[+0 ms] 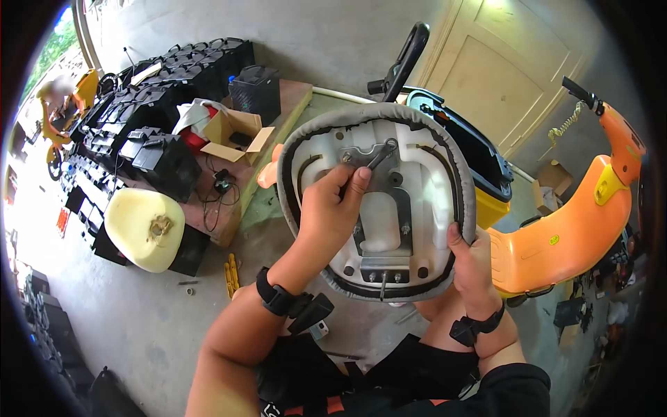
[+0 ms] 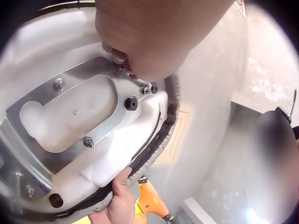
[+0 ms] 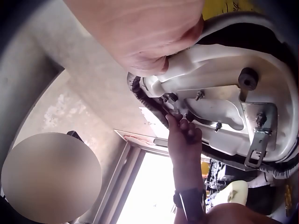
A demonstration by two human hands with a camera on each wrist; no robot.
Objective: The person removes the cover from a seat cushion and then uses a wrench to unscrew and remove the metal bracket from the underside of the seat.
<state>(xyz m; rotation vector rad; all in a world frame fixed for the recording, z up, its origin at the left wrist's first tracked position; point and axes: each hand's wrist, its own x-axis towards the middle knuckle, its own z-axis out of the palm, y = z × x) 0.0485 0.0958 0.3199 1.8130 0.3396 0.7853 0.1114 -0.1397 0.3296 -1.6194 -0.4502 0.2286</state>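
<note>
An upturned scooter seat (image 1: 434, 201) rests on my lap, its white plastic underside with a grey metal bracket (image 1: 381, 264) facing me. My left hand (image 1: 333, 205) grips a small wrench (image 1: 381, 157) whose head sits on a bolt at the top of the bracket. My right hand (image 1: 472, 260) holds the seat's lower right rim, thumb on the underside. The left wrist view has my left hand (image 2: 154, 37) over the bracket plate (image 2: 56, 93). In the right wrist view my right hand (image 3: 140, 32) clasps the seat edge (image 3: 224, 60), with my left hand (image 3: 184, 140) at the bolts.
An orange scooter (image 1: 577, 229) with its seat tub (image 1: 486, 174) uncovered stands right behind the seat. A yellow foam cushion (image 1: 142, 226), stacked black batteries (image 1: 160, 83) and a cardboard box (image 1: 236, 132) lie at the left. A cream door (image 1: 500, 62) is behind.
</note>
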